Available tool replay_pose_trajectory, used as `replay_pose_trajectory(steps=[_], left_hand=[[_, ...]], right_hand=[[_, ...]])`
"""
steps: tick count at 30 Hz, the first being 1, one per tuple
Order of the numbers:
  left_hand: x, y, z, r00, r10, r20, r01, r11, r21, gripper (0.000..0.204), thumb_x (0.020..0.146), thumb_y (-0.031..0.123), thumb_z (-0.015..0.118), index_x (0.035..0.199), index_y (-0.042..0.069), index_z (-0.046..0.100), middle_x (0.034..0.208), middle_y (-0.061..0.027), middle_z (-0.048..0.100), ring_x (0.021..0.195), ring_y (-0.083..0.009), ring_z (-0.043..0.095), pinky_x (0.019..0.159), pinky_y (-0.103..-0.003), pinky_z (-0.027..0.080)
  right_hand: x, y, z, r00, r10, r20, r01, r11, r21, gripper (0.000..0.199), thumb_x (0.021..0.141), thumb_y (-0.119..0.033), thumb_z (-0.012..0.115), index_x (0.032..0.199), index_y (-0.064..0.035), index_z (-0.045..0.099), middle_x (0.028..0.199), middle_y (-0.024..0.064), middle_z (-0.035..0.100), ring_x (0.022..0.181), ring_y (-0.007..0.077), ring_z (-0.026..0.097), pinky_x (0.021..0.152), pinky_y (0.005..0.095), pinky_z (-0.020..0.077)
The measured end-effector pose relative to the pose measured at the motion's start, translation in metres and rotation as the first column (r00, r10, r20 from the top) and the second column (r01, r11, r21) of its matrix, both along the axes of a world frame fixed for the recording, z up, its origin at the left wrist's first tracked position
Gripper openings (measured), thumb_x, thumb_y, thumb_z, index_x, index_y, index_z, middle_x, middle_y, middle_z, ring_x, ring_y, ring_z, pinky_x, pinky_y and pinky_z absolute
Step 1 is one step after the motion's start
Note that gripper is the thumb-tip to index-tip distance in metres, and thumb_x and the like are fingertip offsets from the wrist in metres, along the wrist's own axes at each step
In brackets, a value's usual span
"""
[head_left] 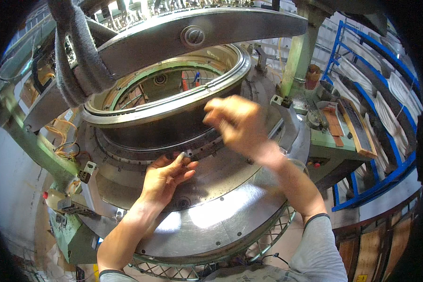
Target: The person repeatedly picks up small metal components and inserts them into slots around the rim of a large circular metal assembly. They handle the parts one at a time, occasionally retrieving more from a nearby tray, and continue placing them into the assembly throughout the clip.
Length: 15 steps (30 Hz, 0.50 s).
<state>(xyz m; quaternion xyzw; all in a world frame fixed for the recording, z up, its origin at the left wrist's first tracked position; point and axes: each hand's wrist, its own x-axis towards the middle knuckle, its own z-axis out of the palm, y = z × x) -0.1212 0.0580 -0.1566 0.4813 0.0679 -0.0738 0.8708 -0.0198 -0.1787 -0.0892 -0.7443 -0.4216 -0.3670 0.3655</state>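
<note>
My left hand (167, 176) is over the round metal bed of a circular knitting machine, palm partly turned up. Its thumb and fingers pinch a small pale or metallic piece (185, 154) too small to name, close to the lower rim of the dark cylinder (145, 136). Raised in front of the cylinder's right side is my right hand (237, 123), blurred by motion. Its fingers are curled in and closed; whatever they may hold cannot be made out. The cylinder carries a shiny metal ring (216, 88) along its top.
A heavy curved metal beam (155, 40) crosses above the cylinder, with grey straps (77, 61) looped around its left part. Green posts (40, 143) flank the machine. On the right, a side shelf (331, 141) holds loose parts, beside a blue rack (373, 181) with white fabric.
</note>
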Motion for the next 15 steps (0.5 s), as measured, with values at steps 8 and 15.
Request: replay_pose_trajectory(steps=[8, 15], left_hand=[[-0.001, -0.005, 0.004, 0.999, -0.045, 0.027, 0.046, 0.998, -0.036, 0.017, 0.098, 0.01, 0.074, 0.11, -0.001, 0.069, 0.105, -0.0172, 0.074, 0.099, -0.0307, 0.076, 0.086, -0.038, 0.067], [-0.002, -0.003, 0.001, 0.993, -0.117, 0.015, 0.117, 0.993, -0.002, 0.019, 0.098, 0.01, 0.074, 0.112, 0.0, 0.066, 0.107, -0.0165, 0.071, 0.1, -0.0293, 0.075, 0.089, -0.037, 0.065]], right_hand=[[0.08, -0.029, 0.013, 0.981, -0.159, 0.113, 0.17, 0.981, -0.095, 0.029, 0.092, -0.038, 0.077, 0.103, -0.0116, 0.083, 0.12, 0.0108, 0.069, 0.116, 0.035, 0.056, 0.104, 0.0454, 0.0455], [0.084, -0.023, 0.007, 0.98, -0.119, 0.161, 0.136, 0.986, -0.1, 0.045, 0.101, -0.05, 0.063, 0.098, -0.0105, 0.084, 0.127, 0.015, 0.067, 0.119, 0.0363, 0.054, 0.109, 0.048, 0.041]])
